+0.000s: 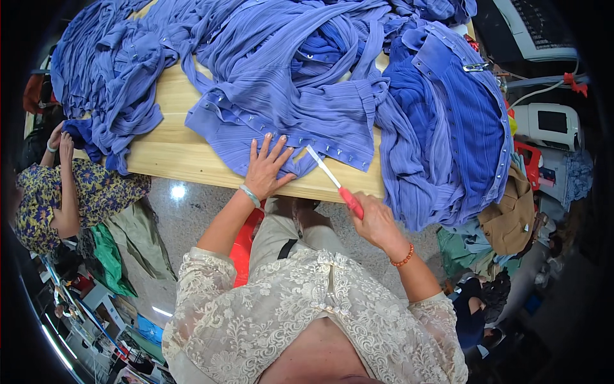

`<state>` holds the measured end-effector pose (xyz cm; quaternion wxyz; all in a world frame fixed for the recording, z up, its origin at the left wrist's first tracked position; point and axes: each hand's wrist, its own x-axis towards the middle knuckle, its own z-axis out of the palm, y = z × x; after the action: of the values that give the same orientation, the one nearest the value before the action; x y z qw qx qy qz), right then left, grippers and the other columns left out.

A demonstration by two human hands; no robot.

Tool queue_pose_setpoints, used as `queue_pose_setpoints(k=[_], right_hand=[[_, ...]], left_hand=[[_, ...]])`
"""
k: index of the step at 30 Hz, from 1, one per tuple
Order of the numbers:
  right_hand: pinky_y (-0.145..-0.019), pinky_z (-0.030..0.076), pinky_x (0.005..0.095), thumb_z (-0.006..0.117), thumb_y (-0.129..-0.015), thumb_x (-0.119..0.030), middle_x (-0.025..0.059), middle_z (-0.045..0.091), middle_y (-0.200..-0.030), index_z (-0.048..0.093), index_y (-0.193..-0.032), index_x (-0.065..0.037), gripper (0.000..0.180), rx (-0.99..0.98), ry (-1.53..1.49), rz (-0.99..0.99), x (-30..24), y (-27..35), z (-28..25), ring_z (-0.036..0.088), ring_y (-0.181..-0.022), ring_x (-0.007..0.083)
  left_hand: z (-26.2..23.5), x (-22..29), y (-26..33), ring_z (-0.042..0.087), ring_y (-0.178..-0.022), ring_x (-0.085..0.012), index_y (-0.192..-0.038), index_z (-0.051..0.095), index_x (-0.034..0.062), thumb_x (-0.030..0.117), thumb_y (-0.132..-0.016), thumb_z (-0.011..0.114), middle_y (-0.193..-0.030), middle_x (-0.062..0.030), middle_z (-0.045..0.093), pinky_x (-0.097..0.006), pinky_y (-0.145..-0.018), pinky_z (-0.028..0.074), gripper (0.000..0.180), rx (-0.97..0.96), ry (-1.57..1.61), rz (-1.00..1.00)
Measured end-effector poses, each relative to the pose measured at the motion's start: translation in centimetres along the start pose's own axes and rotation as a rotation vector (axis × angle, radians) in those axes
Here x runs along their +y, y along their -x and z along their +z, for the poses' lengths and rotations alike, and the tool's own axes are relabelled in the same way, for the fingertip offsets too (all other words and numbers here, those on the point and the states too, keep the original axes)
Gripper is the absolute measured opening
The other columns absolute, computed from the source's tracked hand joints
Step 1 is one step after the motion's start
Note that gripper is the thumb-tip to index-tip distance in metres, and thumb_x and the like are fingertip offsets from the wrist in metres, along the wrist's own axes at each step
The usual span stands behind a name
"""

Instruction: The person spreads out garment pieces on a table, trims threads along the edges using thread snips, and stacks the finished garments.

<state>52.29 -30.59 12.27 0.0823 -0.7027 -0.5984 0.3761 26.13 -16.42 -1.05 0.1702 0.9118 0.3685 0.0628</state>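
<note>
Right hand holds a knife, left hand presses blue cloth flat.

I see my right hand closed tight around the red handle of a knife. Its white blade points up and to the left, and its tip sits at the edge of the blue cloth, right by a row of small silver snaps. My left hand lies open, fingers spread, flat on the bottom edge of that cloth, just beside the blade. The cloth lies at the front of a wood table. More blue cloth is piled high behind it and hangs off the right side. On the far left, another person in a flower dress touches the pile too.
</note>
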Motion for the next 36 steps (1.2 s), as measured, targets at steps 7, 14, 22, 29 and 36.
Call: queue_pose_setpoints(k=[7,14,22,29,36], right_hand=[[-0.084,0.048,0.0466,0.061,-0.087,-0.015,0.0238,0.061,-0.107,0.053,-0.122,-0.005,0.037,0.392,-0.123,-0.02,4.3,-6.5,3.5,0.06,-0.098,0.0422],[-0.081,0.049,0.0508,0.059,-0.088,-0.019,0.028,0.064,-0.1,0.054,-0.115,0.0,0.034,-0.101,-0.11,0.228,3.0,-4.4,3.1,0.061,-0.095,0.0456],[-0.077,0.048,0.0501,0.06,-0.089,-0.024,0.0272,0.065,-0.092,0.057,-0.113,-0.002,0.033,-0.06,-0.24,0.204,4.8,-0.3,3.1,0.061,-0.09,0.0464],[-0.075,0.05,0.0495,0.062,-0.089,-0.03,0.0251,0.066,-0.086,0.06,-0.11,-0.004,0.033,-0.238,-0.025,0.179,3.7,3.1,-0.1,0.063,-0.084,0.0433],[-0.07,0.05,0.0504,0.062,-0.088,-0.028,0.0233,0.066,-0.076,0.064,-0.097,-0.005,0.025,-0.196,0.029,0.063,1.6,0.1,-0.8,0.065,-0.075,0.0423]], left_hand=[[-1.4,-0.3,2.5,0.019,-0.144,-0.0361,-0.14,0.048,0.0186,0.044,-0.078,0.071,-0.153,-0.0067,0.033,-0.064,-0.112,0.011,0.071,-0.092,-0.026,0.04],[-3.5,-2.7,4.1,0.021,-0.144,-0.036,-0.138,0.049,0.0197,0.044,-0.079,0.07,-0.153,-0.0054,0.034,-0.063,-0.113,0.01,0.067,-0.135,-0.081,0.001],[-1.2,5.6,0.9,0.023,-0.144,-0.0364,-0.141,0.046,0.0124,0.042,-0.084,0.066,-0.153,-0.0138,0.033,-0.057,-0.116,0.012,0.067,-0.078,0.096,0.206],[3.4,7.6,0.7,0.014,-0.146,-0.0376,-0.144,0.042,0.0172,0.053,-0.082,0.062,-0.157,-0.0067,0.025,-0.06,-0.115,0.007,0.074,-0.141,0.028,0.23],[3.4,7.5,0.3,0.011,-0.146,-0.0396,-0.145,0.041,0.0217,0.054,-0.081,0.063,-0.158,-0.0027,0.025,-0.068,-0.111,0.003,0.075,-0.142,0.028,0.244]])
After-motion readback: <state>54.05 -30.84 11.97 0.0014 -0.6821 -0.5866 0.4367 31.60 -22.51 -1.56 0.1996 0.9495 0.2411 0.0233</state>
